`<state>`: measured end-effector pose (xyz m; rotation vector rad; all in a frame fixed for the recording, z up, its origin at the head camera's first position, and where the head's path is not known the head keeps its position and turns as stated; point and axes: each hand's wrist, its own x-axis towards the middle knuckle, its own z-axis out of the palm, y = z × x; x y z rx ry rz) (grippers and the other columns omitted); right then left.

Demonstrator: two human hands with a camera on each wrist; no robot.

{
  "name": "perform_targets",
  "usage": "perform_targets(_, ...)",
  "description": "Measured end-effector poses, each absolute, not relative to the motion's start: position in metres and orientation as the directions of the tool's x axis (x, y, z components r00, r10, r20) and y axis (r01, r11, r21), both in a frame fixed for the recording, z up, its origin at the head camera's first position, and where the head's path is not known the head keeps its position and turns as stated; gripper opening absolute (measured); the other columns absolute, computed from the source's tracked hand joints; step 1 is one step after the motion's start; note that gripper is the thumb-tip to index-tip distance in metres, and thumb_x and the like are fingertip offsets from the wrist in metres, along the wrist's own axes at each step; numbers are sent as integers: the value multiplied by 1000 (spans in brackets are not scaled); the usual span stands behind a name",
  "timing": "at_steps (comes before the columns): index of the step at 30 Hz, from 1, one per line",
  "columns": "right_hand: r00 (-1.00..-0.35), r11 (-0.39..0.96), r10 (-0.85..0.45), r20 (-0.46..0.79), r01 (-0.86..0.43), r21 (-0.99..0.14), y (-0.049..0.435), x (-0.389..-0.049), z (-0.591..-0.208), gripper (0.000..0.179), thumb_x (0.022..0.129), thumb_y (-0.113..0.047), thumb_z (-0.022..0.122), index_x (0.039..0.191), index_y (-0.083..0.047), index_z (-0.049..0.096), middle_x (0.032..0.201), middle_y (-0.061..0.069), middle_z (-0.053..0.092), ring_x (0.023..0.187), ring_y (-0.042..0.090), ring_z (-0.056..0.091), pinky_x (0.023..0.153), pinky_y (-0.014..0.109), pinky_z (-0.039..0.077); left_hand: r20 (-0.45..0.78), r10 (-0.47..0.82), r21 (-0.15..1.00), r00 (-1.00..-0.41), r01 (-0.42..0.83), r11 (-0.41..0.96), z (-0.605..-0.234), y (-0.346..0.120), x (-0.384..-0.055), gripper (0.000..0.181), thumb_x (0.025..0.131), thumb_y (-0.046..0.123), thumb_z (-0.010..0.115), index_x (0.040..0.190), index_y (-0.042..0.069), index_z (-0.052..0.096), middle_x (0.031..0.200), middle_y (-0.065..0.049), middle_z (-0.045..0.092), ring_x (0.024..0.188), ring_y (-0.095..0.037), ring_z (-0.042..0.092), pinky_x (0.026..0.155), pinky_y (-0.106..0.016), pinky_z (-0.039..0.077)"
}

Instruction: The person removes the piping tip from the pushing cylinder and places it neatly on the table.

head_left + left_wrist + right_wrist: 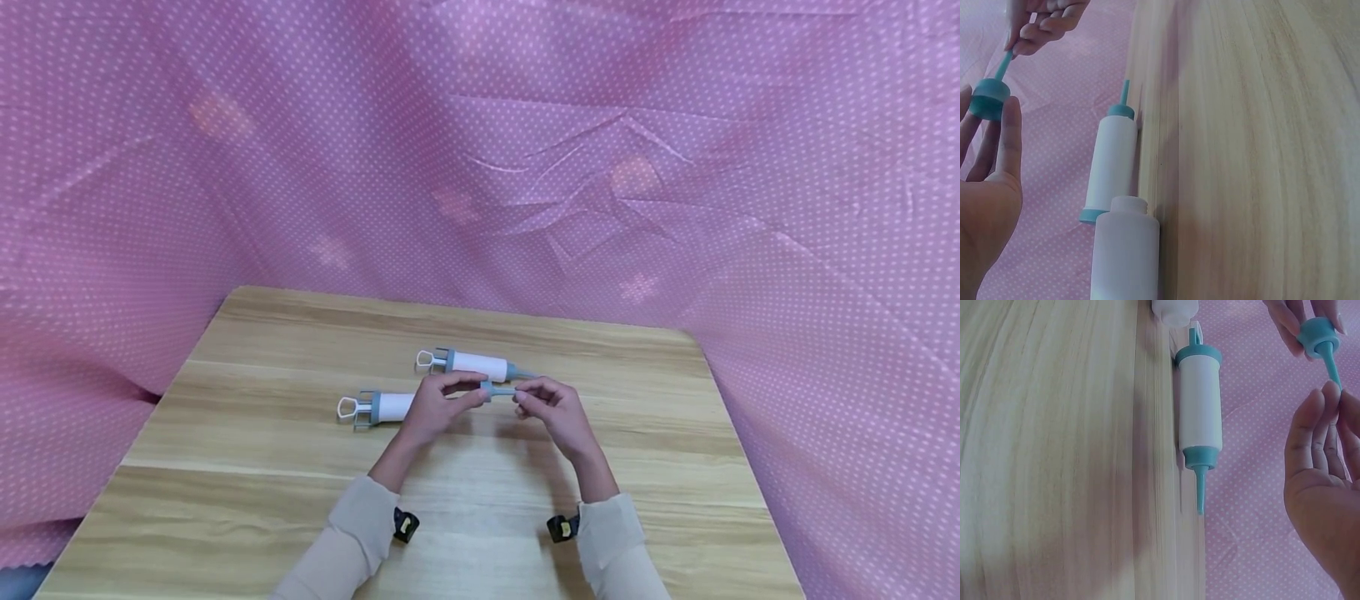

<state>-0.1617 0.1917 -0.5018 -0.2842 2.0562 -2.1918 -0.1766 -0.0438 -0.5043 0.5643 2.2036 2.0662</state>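
Note:
A teal nozzle cap [501, 392] with a long thin spout is held between both hands above the table. My left hand [438, 407] pinches its wide collar between thumb and fingers. At the spout's tip, the fingertips of my right hand [558, 417] grip it. A white plunger syringe [393, 407] lies partly behind the left hand; in the left wrist view its white barrel [1125, 256] ends in a bare neck with no nozzle on it. Farther back, a second white syringe [480, 367] lies with a teal nozzle [1200, 481] fitted, pointing right.
Both syringes lie on a wood-grain table [262, 500], their white ring handles toward the left. A pink dotted cloth [480, 167] hangs around the table's back and sides. Each wrist carries a small black camera [406, 525] by the beige sleeve [360, 521].

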Motion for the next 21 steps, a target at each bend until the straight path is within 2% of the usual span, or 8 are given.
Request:
perform_targets(5,-968,-106,-246,58,-33,-994,190,-163,-502,12,96,1,67,104,9,66,98,31,66,82,18,71,76,36,61,255,328,959,-910,282,38,-503,-43,-175,29,92,17,77,118,4,75,121,-9,71,114,-25,65,98,-42,53)
perform_targets(12,-960,-134,-271,64,-28,-991,188,-164,-499,14,95,2,67,104,13,64,92,12,72,83,19,72,77,36,61,284,314,949,-906,311,38,-503,-41,-176,29,89,13,79,116,3,75,120,-11,72,114,-26,66,96,-46,53)
perform_targets(18,-956,-169,-285,71,-22,-985,186,-163,-497,4,95,4,66,99,5,67,93,9,72,83,18,72,77,34,61,275,295,953,-915,300,40,-502,-38,-174,30,89,14,80,116,3,75,120,-8,72,114,-24,66,97,-37,53)
perform_targets(21,-954,-190,-291,79,-24,-982,186,-163,-497,8,95,6,64,97,0,68,94,8,72,84,17,72,77,33,61,263,290,957,-920,288,45,-503,-37,-174,30,89,15,79,116,4,75,121,-7,72,114,-24,66,95,-34,54)
